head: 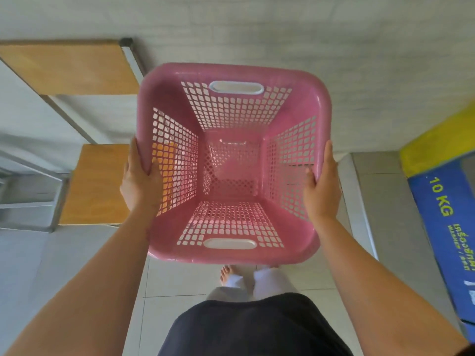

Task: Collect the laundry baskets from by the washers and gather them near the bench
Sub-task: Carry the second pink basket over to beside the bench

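Observation:
An empty pink laundry basket with perforated walls and two white-edged handle slots hangs in front of me above the tiled floor. My left hand grips its left rim, thumb inside the wall. On the opposite rim, my right hand holds it the same way. The basket's opening faces me and nothing lies inside. To the left stands a wooden bench on a metal frame, just beside the basket.
A wooden table top sits at the upper left, behind the bench. A blue and yellow washer marked 10 KG stands at the right edge. A white wall lies ahead. My feet and legs show on the pale floor tiles below the basket.

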{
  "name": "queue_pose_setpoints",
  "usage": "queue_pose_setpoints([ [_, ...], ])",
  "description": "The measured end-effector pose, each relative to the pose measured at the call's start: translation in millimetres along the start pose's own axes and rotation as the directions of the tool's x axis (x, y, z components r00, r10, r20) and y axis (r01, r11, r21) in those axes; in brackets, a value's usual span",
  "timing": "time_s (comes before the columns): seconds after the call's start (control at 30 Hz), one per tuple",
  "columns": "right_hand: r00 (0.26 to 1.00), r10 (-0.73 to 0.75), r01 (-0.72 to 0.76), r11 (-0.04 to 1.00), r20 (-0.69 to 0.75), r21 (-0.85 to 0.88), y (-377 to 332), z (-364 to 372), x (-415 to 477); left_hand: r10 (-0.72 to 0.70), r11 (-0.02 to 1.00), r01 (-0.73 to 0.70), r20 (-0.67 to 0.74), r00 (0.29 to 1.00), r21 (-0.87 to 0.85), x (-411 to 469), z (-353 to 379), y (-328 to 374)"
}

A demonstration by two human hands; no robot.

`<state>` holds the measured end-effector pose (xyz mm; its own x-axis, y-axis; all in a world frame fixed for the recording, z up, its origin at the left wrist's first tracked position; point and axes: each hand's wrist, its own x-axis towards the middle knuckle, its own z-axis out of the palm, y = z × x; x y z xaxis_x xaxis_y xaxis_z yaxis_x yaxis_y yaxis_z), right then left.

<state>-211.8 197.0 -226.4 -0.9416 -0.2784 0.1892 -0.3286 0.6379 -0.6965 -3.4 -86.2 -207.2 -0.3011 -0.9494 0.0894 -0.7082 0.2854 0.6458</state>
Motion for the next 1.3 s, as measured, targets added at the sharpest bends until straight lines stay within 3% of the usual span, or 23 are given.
queue_pose_setpoints([
  [0.4,0.982,0.111,-0.095,0.989,0.150,-0.112,48,95,39,-0.067,0.993,0.051,0.155,0.986,0.103,50,92,-45],
  [0.87,0.918,0.232,-0.137,0.946,0.321,-0.292,129,221,75,-0.222,0.954,0.132,0.339,0.914,0.269,97,223,-116],
  [0.93,0.881,0.280,-0.144,0.926,0.380,-0.348,139,230,76,-0.281,0.931,0.150,0.390,0.877,0.334,96,236,-122],
  [1.07,0.752,0.373,-0.087,0.873,0.544,-0.479,140,243,76,-0.397,0.875,0.114,0.563,0.725,0.471,88,249,-127],
  [1.2,0.744,0.355,0.036,0.825,0.566,-0.564,125,238,74,-0.397,0.865,0.028,0.649,0.649,0.501,88,245,-126],
  [1.3,0.737,0.322,0.115,0.807,0.594,-0.580,112,224,69,-0.354,0.868,-0.045,0.679,0.643,0.494,84,234,-118],
])
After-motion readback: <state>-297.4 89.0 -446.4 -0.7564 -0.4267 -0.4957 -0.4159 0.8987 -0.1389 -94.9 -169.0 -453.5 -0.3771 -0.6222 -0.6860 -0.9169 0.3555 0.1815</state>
